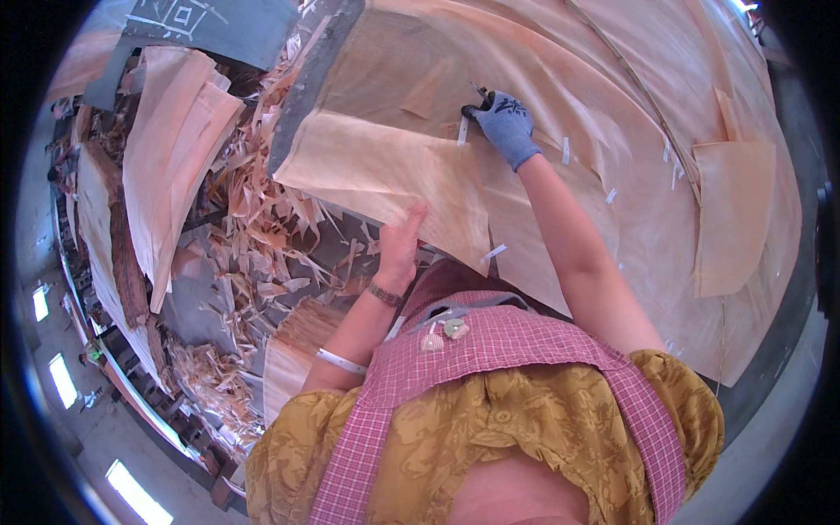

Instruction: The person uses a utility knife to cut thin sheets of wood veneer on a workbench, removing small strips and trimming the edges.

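A pale sheet of wood veneer [367, 153] lies on top of larger veneer sheets [647, 96] on the work surface. My bare left hand [404, 241] pinches its near edge, thumb on top and the other fingers hidden beneath. Farther off and to the right, my right hand [506, 129], in a blue glove with dark fingertips, is closed around a thin, small tool [480, 91] whose kind I cannot make out. A short white tape strip [463, 131] lies across the veneer's far edge, beside the gloved fingertips.
Several white tape pieces [566, 150] dot the veneer on the right, near a separate veneer piece [735, 214]. Torn veneer scraps [262, 192] litter the floor at left, around stacked veneer sheets [171, 149]. A grey panel [219, 35] stands at the far left.
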Demonstrator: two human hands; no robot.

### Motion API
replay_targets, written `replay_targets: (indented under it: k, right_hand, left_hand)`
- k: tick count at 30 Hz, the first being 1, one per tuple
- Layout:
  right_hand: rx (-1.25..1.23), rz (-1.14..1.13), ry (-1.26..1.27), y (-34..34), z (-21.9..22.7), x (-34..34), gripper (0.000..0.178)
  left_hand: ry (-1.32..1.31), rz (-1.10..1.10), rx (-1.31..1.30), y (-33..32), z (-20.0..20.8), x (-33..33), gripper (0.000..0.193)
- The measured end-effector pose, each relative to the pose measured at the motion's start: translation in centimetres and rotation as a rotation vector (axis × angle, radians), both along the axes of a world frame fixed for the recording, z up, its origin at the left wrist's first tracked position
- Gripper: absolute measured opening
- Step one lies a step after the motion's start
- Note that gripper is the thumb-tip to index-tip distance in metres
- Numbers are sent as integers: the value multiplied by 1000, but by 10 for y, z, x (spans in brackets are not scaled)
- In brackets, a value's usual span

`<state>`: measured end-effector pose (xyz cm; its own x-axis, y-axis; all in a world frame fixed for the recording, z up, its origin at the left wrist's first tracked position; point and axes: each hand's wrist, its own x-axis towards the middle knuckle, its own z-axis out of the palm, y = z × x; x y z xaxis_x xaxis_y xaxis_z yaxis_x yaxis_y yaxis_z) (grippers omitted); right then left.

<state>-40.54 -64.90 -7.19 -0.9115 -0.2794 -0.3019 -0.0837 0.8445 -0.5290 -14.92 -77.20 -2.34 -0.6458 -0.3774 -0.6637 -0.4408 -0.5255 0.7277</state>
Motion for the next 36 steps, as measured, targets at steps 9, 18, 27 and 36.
replay_targets:
  k: [9, 18, 27, 36]
  right_hand:
    - [-3, 52, 247, 0, -8, 14, 57]
    - [19, 126, 135, 11, 3, 14, 61]
    - [43, 188, 80, 15, 5, 22, 66]
    - [62, 237, 133, 14, 14, 32, 69]
  left_hand:
    - [-97, -8, -37, -5, -14, 9, 44]
    - [-191, -4, 32, -4, -20, 14, 43]
    - [-251, 15, 85, -2, -30, 20, 41]
    - [-247, -8, -11, 1, -50, 30, 39]
